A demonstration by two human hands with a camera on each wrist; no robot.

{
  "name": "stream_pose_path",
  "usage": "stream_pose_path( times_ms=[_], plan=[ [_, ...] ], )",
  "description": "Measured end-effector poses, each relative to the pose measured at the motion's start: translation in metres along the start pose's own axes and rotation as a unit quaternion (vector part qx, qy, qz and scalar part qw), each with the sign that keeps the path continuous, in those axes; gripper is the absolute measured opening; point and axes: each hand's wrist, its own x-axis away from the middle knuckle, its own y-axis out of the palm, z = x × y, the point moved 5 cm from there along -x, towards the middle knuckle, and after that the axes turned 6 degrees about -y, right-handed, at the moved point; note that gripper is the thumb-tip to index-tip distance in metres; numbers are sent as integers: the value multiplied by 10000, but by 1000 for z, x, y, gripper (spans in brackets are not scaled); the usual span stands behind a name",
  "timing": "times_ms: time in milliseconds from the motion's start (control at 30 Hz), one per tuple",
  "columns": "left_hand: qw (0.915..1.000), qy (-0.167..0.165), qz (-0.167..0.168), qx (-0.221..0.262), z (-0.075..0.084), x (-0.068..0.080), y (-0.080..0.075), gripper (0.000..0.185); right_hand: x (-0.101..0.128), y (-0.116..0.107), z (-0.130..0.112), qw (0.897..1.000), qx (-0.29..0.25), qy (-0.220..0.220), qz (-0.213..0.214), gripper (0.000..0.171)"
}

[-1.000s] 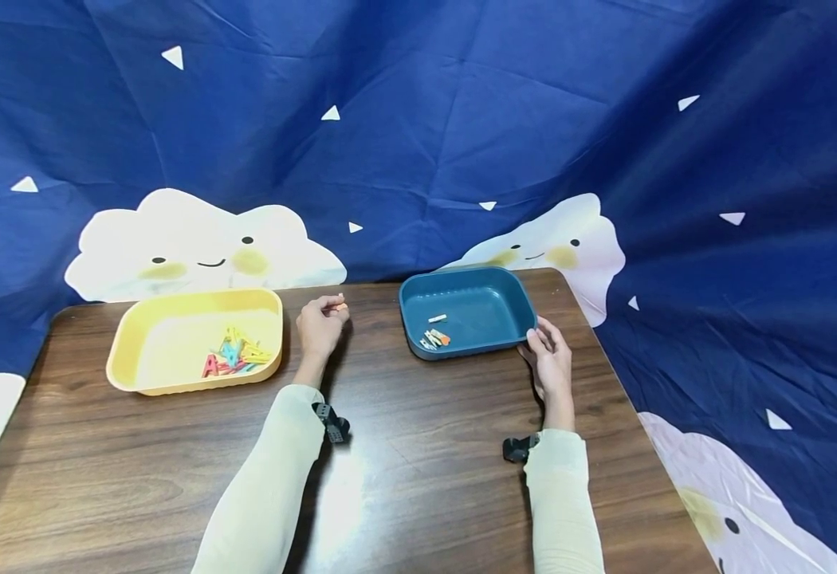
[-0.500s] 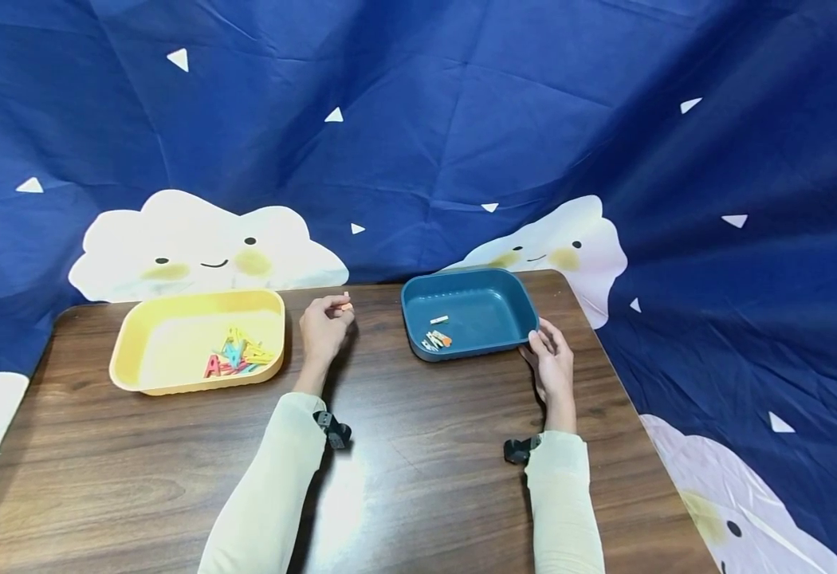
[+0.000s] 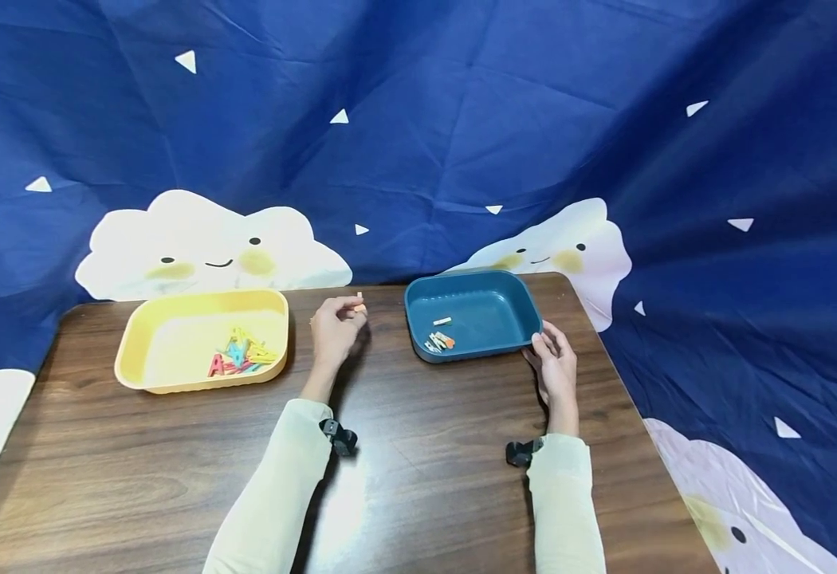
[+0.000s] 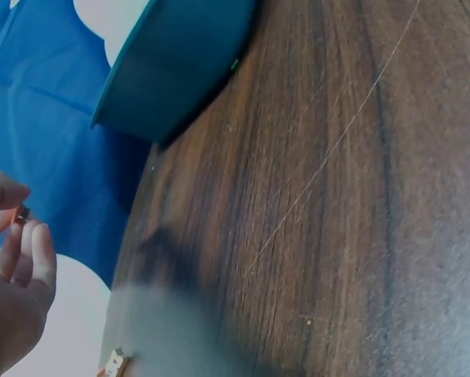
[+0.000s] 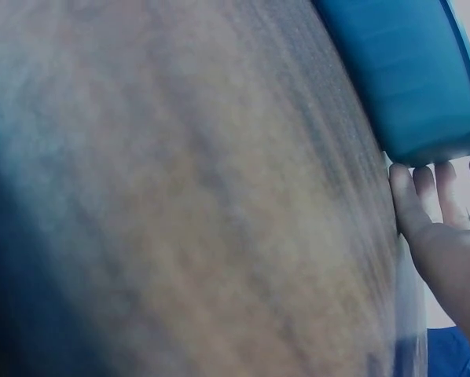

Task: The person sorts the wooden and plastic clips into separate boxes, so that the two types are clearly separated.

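A small orange peg (image 3: 359,306) is pinched at the fingertips of the left hand (image 3: 335,333), fingers curled round it, raised above the brown wood-grain table (image 3: 418,478) near its far edge, between the two trays. In the left wrist view the peg (image 4: 20,214) shows only as a small dark-orange bit between thumb and forefinger. The shallow yellow plastic tray (image 3: 131,363) sits toward the far left corner of the table, with a heap of coloured pegs (image 3: 241,357) in its right end. The deep teal plastic tray (image 3: 418,299) sits toward the far right corner, with a few small pegs (image 3: 438,339) lying on its floor near its front left corner. The right hand (image 3: 555,368) rests on the table with its fingers (image 5: 424,188) loosely bent against the teal tray's near right corner, touching its wall (image 5: 412,86).
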Motion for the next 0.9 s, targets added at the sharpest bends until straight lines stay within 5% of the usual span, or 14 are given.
stream_pose_path(
  times_ms=[233,900],
  plan=[
    [9989,405,-240,23,8,10,9,21,-1,0,-3,9999,-35,-103,-106,48],
    [9949,620,-769,225,22,20,23,20,3,0,0,10000,3,-48,-54,46]
  ],
)
